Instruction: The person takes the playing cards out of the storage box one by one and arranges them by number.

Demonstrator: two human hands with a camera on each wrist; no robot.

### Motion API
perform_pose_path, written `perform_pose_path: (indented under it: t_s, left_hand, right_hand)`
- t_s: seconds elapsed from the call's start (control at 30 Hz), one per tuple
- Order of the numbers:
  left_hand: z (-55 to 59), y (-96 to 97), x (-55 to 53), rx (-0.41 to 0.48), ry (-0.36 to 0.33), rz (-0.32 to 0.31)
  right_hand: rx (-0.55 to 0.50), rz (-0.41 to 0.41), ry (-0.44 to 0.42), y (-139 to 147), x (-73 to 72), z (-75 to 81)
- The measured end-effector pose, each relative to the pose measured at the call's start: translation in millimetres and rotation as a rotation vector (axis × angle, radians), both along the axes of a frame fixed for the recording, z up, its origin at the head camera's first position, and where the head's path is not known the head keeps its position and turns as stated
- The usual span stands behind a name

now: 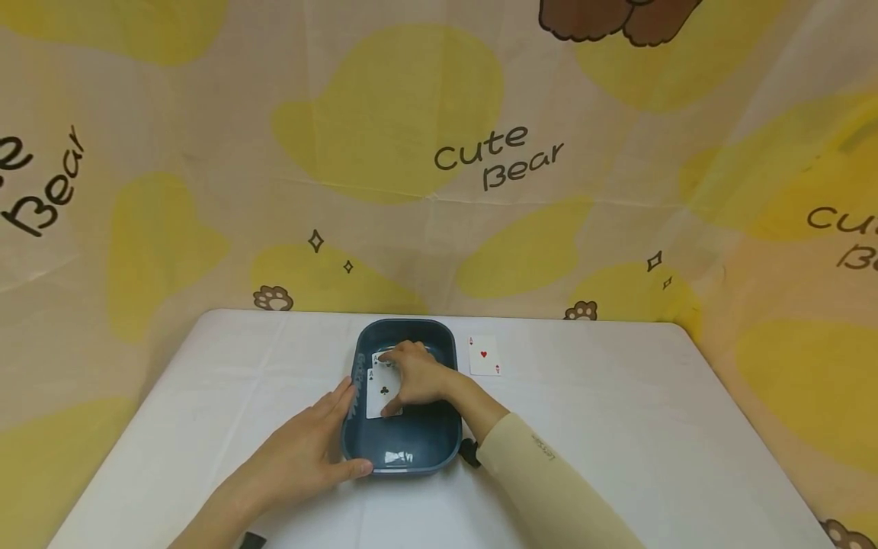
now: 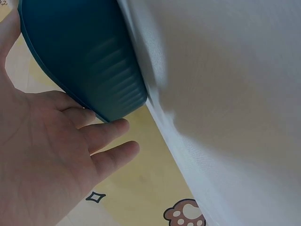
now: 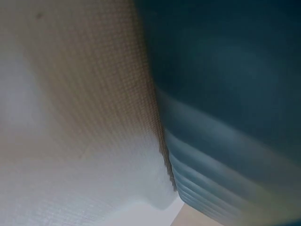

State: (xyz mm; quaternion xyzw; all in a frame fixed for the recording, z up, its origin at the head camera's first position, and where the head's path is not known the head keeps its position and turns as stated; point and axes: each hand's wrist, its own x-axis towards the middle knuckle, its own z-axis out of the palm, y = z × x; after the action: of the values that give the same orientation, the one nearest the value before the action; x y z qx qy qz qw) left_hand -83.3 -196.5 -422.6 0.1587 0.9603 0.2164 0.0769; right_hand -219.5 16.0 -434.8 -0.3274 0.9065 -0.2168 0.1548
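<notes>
A dark blue tray (image 1: 414, 456) stands on the table, with two aces lying overlapped inside it. The front one is an ace of clubs (image 1: 379, 400); the card behind (image 1: 375, 359) is partly covered. My right hand (image 1: 420, 375) reaches over the tray's right side and holds the ace of clubs between thumb and fingers. Along the left side, my left hand (image 1: 312, 446) rests against the tray, thumb on the near left corner. Its straight, spread fingers (image 2: 106, 134) touch the rim in the left wrist view. The right wrist view shows the tray's ribbed outer wall (image 3: 207, 155), with the hand hidden.
An ace of hearts (image 1: 484, 356) lies face up on the white tablecloth (image 1: 617, 427), right of the tray. Behind the table hangs a printed curtain (image 1: 384, 114). A small black object (image 1: 469, 452) shows beside the right sleeve, close to the tray.
</notes>
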Motion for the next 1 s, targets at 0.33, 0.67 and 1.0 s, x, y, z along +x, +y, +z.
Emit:
perform_pose_path:
  t_s: [0.33,0.67,1.0]
  left_hand:
    - [1.9,0.8,0.9,-0.007,0.006,-0.002]
    - [2.9,1.1,2.5,-0.008,0.0,0.0]
    - [1.5,1.2,2.9,-0.017,0.016,-0.002]
  right_hand:
    - [0.101,-0.003,-0.015,-2.5,1.1,-0.9]
    - [0.128,-0.01,-0.016,-3.5,1.4,-2.9]
    - [0.166,0.015,0.055,-4.0,4.4,-2.8]
